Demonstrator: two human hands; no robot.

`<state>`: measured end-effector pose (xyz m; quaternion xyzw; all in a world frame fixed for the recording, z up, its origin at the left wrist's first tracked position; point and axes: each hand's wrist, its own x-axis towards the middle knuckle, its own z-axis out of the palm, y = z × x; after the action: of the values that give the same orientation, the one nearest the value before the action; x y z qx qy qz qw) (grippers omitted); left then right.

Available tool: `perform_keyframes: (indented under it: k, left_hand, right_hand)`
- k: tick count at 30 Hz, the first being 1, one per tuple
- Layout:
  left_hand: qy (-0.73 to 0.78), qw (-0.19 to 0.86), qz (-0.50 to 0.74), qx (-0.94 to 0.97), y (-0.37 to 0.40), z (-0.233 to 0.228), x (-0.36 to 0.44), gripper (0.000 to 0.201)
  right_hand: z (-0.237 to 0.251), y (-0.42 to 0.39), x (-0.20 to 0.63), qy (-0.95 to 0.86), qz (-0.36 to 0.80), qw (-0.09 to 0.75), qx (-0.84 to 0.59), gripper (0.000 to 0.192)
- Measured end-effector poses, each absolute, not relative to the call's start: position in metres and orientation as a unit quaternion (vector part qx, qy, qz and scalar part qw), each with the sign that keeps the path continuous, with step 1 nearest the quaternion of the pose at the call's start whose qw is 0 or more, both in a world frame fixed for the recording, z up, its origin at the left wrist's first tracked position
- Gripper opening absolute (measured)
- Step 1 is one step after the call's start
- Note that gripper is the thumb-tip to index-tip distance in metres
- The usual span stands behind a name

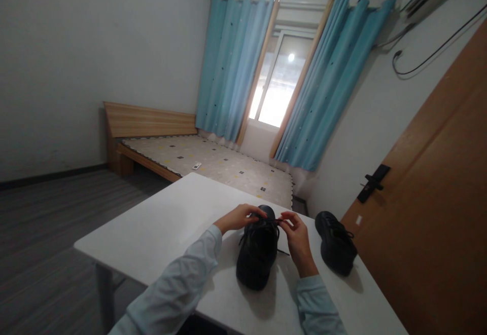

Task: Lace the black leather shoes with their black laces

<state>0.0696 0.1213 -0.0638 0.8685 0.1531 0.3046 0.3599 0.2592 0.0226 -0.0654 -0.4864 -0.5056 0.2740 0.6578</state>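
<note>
A black lace-up shoe (257,259) stands on the white table (160,233), toe pointing away from me. My left hand (238,217) pinches a black lace at the shoe's left side near the toe end of the lacing. My right hand (297,238) pinches the lace on the right side, fingers closed on it. The lace (282,251) trails off the shoe toward my right wrist. A second black shoe (335,244) sits to the right on the table, untouched.
A wooden door (437,213) with a black handle (371,183) stands close on the right. Beyond the table lies a wooden bed (213,165) with a patterned mattress, blue curtains (236,66) and a window. Grey floor spreads to the left.
</note>
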Motion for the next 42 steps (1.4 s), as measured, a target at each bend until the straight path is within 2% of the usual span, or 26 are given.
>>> perform_keyframes:
  k: [5, 10, 17, 24, 35, 42]
  left_hand:
    - [0.16, 0.357, 0.305, 0.868, 0.119, -0.061, 0.069, 0.03]
    - [0.16, 0.361, 0.303, 0.867, 0.118, -0.061, 0.069, 0.029]
    - [0.154, 0.369, 0.303, 0.865, 0.118, -0.06, 0.068, 0.029]
    - [0.155, 0.372, 0.299, 0.865, 0.12, -0.062, 0.069, 0.029]
    - [0.156, 0.368, 0.299, 0.866, 0.119, -0.062, 0.069, 0.028]
    - [0.172, 0.38, 0.293, 0.861, 0.118, -0.061, 0.069, 0.028]
  right_hand:
    - [-0.062, 0.019, 0.259, -0.566, 0.204, 0.615, -0.51, 0.013]
    - [-0.057, 0.015, 0.261, -0.629, 0.1, 0.533, -0.557, 0.014]
    - [-0.054, 0.012, 0.268, -0.682, 0.089, 0.46, -0.562, 0.016]
    - [-0.054, 0.014, 0.273, -0.659, 0.103, 0.496, -0.556, 0.008]
    - [-0.058, 0.016, 0.278, -0.587, 0.115, 0.538, -0.594, 0.018]
    - [-0.059, 0.017, 0.29, -0.494, 0.222, 0.602, -0.587, 0.025]
